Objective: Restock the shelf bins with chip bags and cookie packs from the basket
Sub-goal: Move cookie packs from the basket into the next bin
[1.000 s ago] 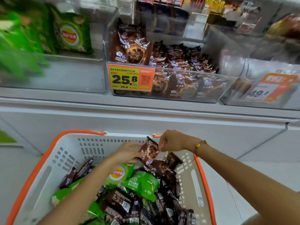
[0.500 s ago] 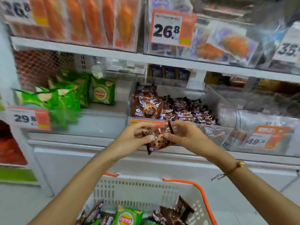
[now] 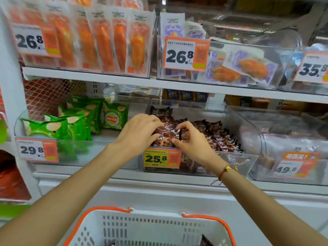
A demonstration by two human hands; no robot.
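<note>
At frame centre, the left hand and right hand together pinch one brown cookie pack by its sides, standing upright just above the clear cookie bin's front left corner (both hands equally near); it should go straight down.

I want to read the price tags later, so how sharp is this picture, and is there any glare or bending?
Head view: the 25.8 tag and both hands on the cookie pack are fairly sharp; the 49.8 tag at right is smeared; the clear bin fronts show hazy reflections; the shelf edge slopes with the wide-angle lens.
</note>
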